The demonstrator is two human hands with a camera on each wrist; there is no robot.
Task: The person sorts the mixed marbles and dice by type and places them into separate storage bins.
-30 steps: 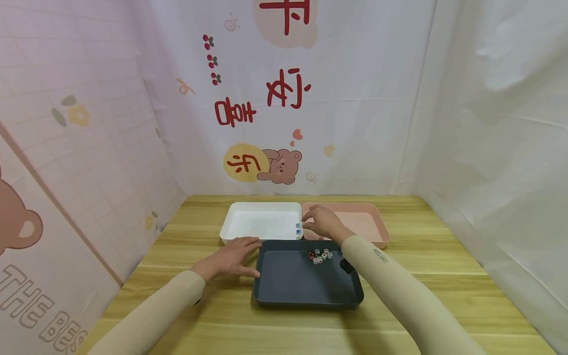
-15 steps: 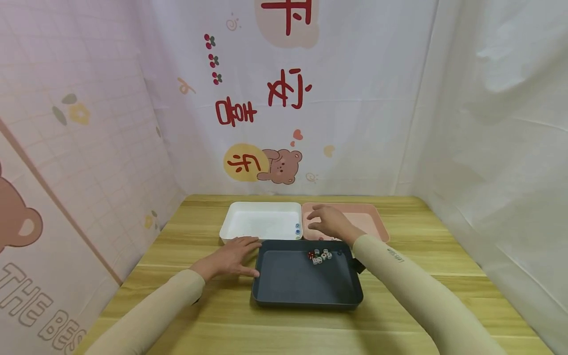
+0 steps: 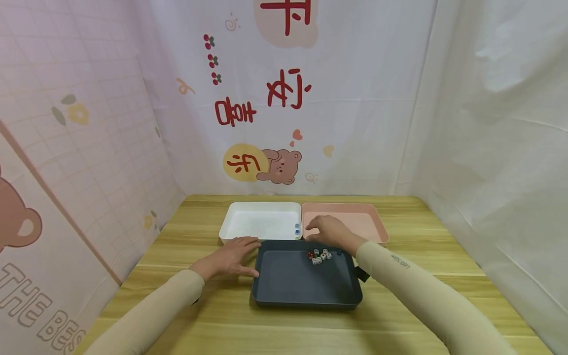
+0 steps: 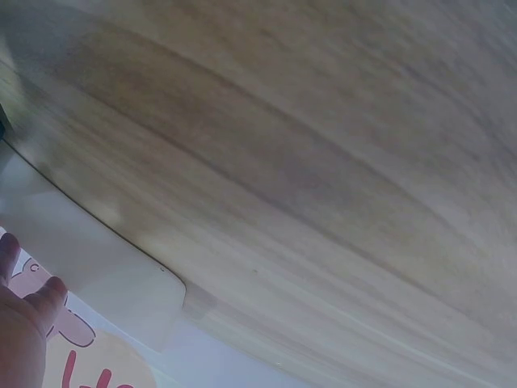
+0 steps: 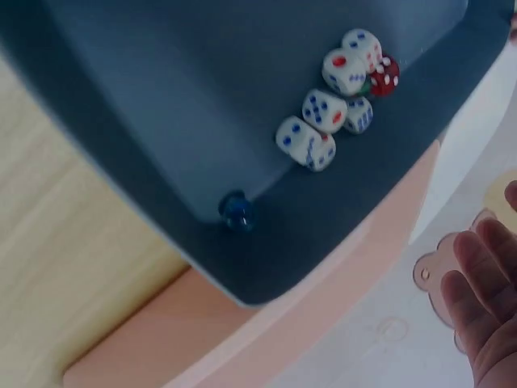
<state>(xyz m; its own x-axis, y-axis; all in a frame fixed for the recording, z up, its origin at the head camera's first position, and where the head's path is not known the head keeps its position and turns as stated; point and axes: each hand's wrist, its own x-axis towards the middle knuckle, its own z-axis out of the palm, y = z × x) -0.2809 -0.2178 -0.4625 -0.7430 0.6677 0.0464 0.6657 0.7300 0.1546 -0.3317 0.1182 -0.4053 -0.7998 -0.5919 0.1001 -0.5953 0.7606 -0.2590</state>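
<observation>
A dark grey tray [image 3: 306,283] sits nearest the body. Toward its far right side lies a cluster of several dice [image 5: 323,111], mostly white with one red, and a small blue translucent piece [image 5: 237,212] lies in the corner. My left hand [image 3: 232,256] rests at the tray's left wall, fingers spread. My right hand [image 3: 330,230] is over the near edge of the pink tray [image 3: 381,228], just beyond the dark tray's far rim. Its fingers [image 5: 485,267] are loosely extended in the right wrist view, with nothing between them.
A white tray [image 3: 226,222] stands left of the pink one, with several small blue pieces [image 3: 297,229] by its right wall. All three trays rest on a wooden table [image 3: 421,236], walled by printed cloth [image 3: 355,123] at the back and sides.
My right hand has drawn back from the border between the white and pink trays, shifting right and then down toward the dark tray's far rim. The left hand stays in place.
</observation>
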